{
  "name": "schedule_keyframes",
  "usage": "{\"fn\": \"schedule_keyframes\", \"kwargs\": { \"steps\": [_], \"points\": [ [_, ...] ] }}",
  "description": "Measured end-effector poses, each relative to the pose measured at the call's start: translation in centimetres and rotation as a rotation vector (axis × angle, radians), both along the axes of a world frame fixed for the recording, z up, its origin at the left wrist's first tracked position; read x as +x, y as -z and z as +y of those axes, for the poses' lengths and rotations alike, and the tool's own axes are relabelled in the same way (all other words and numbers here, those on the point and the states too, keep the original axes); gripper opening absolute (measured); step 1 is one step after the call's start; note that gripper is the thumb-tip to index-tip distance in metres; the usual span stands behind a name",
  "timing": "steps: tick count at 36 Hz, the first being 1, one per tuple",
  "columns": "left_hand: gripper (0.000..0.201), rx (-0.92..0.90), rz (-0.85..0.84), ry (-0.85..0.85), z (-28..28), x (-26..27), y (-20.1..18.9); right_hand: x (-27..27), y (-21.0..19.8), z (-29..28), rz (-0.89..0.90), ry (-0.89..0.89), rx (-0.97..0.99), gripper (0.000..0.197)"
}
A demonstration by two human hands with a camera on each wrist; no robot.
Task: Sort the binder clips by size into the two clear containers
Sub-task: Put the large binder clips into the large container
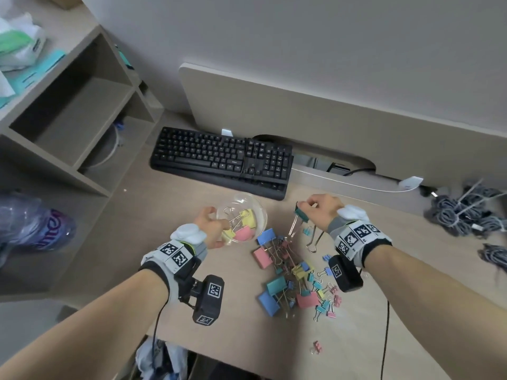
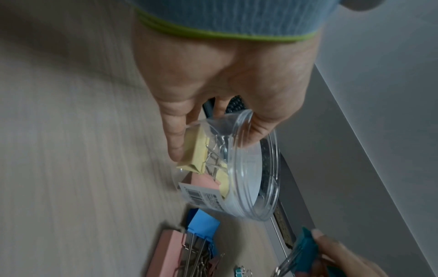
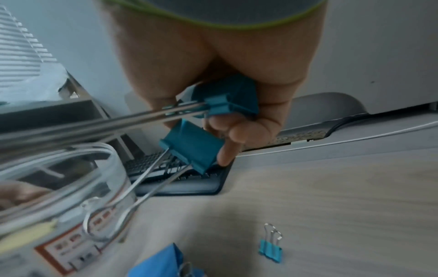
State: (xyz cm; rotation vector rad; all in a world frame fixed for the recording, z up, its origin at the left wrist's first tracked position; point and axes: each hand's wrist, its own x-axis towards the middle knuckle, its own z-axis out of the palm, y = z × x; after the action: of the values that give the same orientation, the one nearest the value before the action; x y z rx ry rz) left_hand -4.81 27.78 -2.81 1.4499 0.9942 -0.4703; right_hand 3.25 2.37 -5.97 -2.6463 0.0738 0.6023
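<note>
My left hand [image 1: 216, 226] grips a clear round container [image 1: 241, 218], tilted with its mouth toward the right. Large yellow clips [image 2: 196, 150] and a pink one [image 1: 244, 233] lie inside. Just right of the container, my right hand [image 1: 306, 207] pinches two large teal binder clips [image 3: 232, 99] [image 3: 192, 148]; their wire handles hang toward the container's rim [image 3: 71, 150]. A mixed pile of large and small coloured clips [image 1: 290, 272] lies on the desk below both hands. Only one clear container shows.
A black keyboard [image 1: 222, 157] sits behind the hands. Grey cable bundles [image 1: 463, 212] lie at the right, a shelf unit [image 1: 68, 119] stands at the left with a wrapped bottle pack [image 1: 35, 226] below. One small pink clip [image 1: 317, 346] lies near the desk's front edge.
</note>
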Motion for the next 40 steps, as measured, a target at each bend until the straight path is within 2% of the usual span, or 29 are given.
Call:
{"fn": "schedule_keyframes", "kwargs": {
  "steps": [6,10,13,19,22,29,32,38,40],
  "points": [
    [0.065,-0.009,-0.01,0.093,-1.6,0.1,-0.1,-1.1,-2.9,0.8,-0.08,-0.013,0.122,0.04],
    [0.067,-0.023,-0.041,0.121,-3.0,-0.1,-0.5,-1.9,-4.5,2.7,-0.156,-0.06,0.089,0.044],
    [0.068,-0.032,-0.049,0.146,-3.8,-0.3,-0.7,-2.8,-4.4,4.4,-0.224,-0.148,0.049,0.046],
    [0.07,-0.066,-0.061,0.204,-4.3,-0.9,-0.9,-4.4,-3.5,6.6,-0.232,-0.319,0.001,0.047],
    [0.069,-0.048,-0.052,0.207,-3.9,-1.2,-0.8,-4.6,-3.9,6.3,-0.22,-0.261,0.072,0.039],
    [0.062,-0.037,-0.04,0.173,-2.9,-1.9,-0.3,-2.7,-4.4,4.6,-0.034,-0.017,0.351,0.025],
    [0.062,-0.046,-0.033,0.158,-2.8,-1.9,-0.3,-2.6,-4.8,4.9,-0.016,0.026,0.42,0.022],
    [0.065,-0.065,-0.035,0.172,-3.0,-1.8,-0.6,-4.4,-4.6,7.2,-0.043,-0.078,0.337,0.03],
    [0.067,-0.067,-0.04,0.179,-3.1,-1.8,-0.5,-5.2,-4.4,7.8,-0.073,-0.171,0.256,0.035]
  ]
}}
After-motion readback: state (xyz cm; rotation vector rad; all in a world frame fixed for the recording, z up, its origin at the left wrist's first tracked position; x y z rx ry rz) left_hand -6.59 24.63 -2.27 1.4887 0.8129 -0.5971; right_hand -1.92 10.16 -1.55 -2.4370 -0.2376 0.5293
